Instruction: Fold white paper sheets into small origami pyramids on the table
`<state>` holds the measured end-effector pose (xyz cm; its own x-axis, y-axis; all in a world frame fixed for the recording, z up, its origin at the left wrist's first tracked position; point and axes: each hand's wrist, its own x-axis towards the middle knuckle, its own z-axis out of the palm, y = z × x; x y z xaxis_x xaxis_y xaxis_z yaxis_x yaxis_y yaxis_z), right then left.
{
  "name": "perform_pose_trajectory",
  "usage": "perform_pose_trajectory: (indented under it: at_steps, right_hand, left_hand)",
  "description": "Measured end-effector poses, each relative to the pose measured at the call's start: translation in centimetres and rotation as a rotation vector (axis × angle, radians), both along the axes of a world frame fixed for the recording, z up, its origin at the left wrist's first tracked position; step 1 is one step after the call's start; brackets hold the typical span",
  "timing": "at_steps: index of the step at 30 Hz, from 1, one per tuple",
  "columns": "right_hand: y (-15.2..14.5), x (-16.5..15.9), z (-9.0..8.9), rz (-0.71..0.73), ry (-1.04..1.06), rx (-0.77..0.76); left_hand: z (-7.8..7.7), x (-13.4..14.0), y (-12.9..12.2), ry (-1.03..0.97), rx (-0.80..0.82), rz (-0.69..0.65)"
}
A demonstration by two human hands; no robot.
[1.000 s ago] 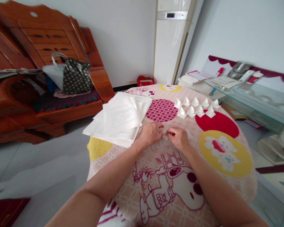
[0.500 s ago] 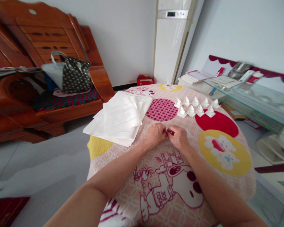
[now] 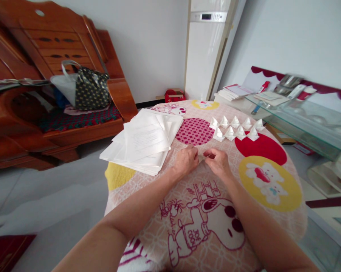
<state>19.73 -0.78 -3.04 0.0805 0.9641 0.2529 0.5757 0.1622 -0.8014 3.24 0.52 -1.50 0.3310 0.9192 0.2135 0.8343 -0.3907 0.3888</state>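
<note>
My left hand and my right hand are close together over the middle of the table. Between their fingertips is a small piece of folded white paper, mostly hidden by the fingers. The left fingers are closed on it, and the right thumb and forefinger pinch its other side. Two rows of folded paper pieces with pointed tops stand beyond my right hand. To the left lies a loose stack of white paper sheets, the top ones showing faint print.
A patterned cloth covers the round table. At right stands a glass-topped cabinet bearing bowls and a cup, beside a pile of papers. A wooden bench with a dotted bag is at left.
My right hand has shifted slightly right, and its fingers have parted a little from the left ones. More of the small paper shows between them.
</note>
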Motion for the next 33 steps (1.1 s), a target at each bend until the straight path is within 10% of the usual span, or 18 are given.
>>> perform_pose_trajectory:
  at_steps: [15,33]
  right_hand:
    - [0.1,0.3,0.9,-0.079,0.519,-0.278]
    - [-0.1,0.1,1.3,0.030,0.309,-0.257]
  left_hand:
    - [-0.4,-0.8,0.2,-0.087,0.101,-0.107]
    - [-0.7,-0.6,0.2,-0.110,0.180,-0.169]
